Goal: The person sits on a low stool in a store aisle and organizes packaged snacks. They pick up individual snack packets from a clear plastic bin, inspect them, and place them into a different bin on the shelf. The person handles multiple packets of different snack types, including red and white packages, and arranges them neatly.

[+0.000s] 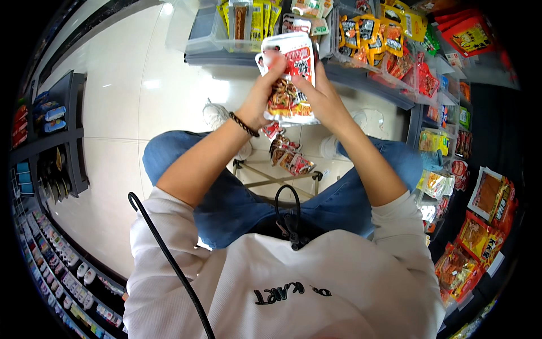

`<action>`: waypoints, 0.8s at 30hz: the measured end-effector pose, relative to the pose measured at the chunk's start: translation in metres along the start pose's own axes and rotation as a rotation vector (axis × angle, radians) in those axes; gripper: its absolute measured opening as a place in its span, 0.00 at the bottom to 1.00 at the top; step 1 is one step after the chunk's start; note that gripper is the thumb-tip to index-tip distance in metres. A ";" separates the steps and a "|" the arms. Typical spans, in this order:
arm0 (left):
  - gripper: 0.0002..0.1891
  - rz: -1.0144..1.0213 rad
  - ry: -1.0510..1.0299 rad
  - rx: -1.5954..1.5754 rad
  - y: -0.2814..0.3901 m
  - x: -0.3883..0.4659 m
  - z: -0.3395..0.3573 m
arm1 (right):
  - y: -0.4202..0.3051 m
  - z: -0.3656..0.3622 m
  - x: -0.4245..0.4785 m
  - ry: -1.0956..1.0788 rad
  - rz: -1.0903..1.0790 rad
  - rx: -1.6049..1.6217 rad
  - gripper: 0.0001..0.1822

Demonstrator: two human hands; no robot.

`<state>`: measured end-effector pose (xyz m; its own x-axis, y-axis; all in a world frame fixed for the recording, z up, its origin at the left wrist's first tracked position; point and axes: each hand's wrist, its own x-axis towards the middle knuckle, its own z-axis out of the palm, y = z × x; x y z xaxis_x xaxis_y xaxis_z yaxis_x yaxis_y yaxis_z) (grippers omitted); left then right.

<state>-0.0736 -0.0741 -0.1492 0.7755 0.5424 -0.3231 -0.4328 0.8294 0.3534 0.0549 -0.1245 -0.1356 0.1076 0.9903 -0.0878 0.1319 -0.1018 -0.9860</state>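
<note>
Both hands grip a small stack of white and red snack packets (pixel 292 91) with food pictured on the front, held above the floor between my knees. My left hand (pixel 269 91) is on the left edge, its thumb over the upper face. On the right edge sits my right hand (pixel 322 93), thumb across the front and fingers hidden behind. Several similar loose packets (pixel 292 156) lie below, near the crossed legs of a folding stool (pixel 275 181). Just beyond the stack, more packets (pixel 296 23) stand in a display bin.
Clear plastic bins hold yellow packets (pixel 258 21) and orange packets (pixel 368 34) on a grey shelf (pixel 237 58). More bagged snacks (pixel 482 237) line the shelving at right. Shelves at left carry blue packs (pixel 55 118). A black cable (pixel 169 262) runs down past my left sleeve.
</note>
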 end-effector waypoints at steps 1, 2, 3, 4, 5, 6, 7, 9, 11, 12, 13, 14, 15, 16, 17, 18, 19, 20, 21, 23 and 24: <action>0.15 -0.017 0.024 0.021 0.003 0.001 -0.002 | 0.003 -0.001 0.002 -0.005 -0.010 -0.042 0.27; 0.15 -0.029 0.035 0.026 0.004 0.000 0.000 | 0.004 -0.002 0.003 -0.028 -0.021 -0.052 0.27; 0.14 -0.039 0.047 0.030 0.005 -0.002 -0.001 | 0.005 -0.003 0.005 -0.052 -0.032 -0.062 0.27; 0.13 -0.038 0.061 0.039 0.006 -0.002 -0.006 | 0.012 -0.003 0.008 -0.093 0.008 -0.074 0.27; 0.13 -0.005 0.099 0.110 0.008 0.001 -0.010 | 0.016 -0.002 0.010 -0.123 -0.008 0.048 0.29; 0.13 0.042 0.110 0.098 0.012 0.001 -0.010 | 0.014 -0.001 0.013 -0.141 0.024 0.269 0.31; 0.13 0.091 0.122 0.085 0.019 0.000 -0.007 | 0.014 0.000 0.017 -0.158 0.057 0.491 0.33; 0.12 0.196 0.036 0.078 0.045 -0.004 0.006 | 0.041 -0.017 0.025 -0.016 0.233 0.678 0.36; 0.17 0.376 0.170 0.206 0.077 -0.001 -0.009 | 0.084 -0.019 0.029 0.001 0.350 0.327 0.34; 0.16 0.418 0.059 0.131 0.085 -0.003 0.006 | 0.112 -0.019 0.027 -0.120 0.380 -0.097 0.32; 0.14 0.455 -0.058 0.055 0.092 -0.005 0.024 | 0.144 -0.020 0.018 -0.237 0.400 -0.523 0.30; 0.14 0.495 -0.075 0.074 0.100 -0.007 0.029 | 0.182 -0.019 0.003 -0.341 0.362 -0.686 0.26; 0.14 0.541 -0.084 0.092 0.106 -0.012 0.031 | 0.220 -0.016 -0.010 -0.538 0.382 -0.845 0.22; 0.14 0.538 -0.097 0.016 0.108 -0.014 0.036 | 0.245 -0.010 -0.026 -0.714 0.533 -0.897 0.21; 0.14 0.598 -0.123 0.088 0.110 -0.016 0.034 | 0.270 0.002 -0.045 -0.875 0.528 -1.070 0.21; 0.14 0.595 -0.098 0.092 0.113 -0.020 0.030 | 0.288 0.009 -0.067 -0.815 0.650 -1.024 0.21; 0.13 0.589 -0.072 0.096 0.115 -0.023 0.024 | 0.298 0.014 -0.089 -0.754 0.773 -0.977 0.22; 0.13 0.610 -0.097 0.094 0.116 -0.024 0.019 | 0.299 0.022 -0.103 -0.765 0.835 -0.997 0.25; 0.13 0.677 -0.039 0.136 0.113 -0.026 0.019 | 0.297 0.029 -0.113 -0.770 0.891 -1.019 0.28; 0.14 0.760 0.015 0.204 0.107 -0.028 0.020 | 0.291 0.038 -0.134 -0.559 0.898 -1.085 0.32; 0.14 0.781 0.008 0.230 0.107 -0.027 0.017 | 0.292 0.040 -0.141 -0.449 0.907 -1.112 0.35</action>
<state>-0.1329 -0.0024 -0.0882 0.2856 0.9546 0.0851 -0.7414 0.1638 0.6507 0.0388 -0.2896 -0.4170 0.2850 0.4786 -0.8305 0.8701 -0.4926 0.0147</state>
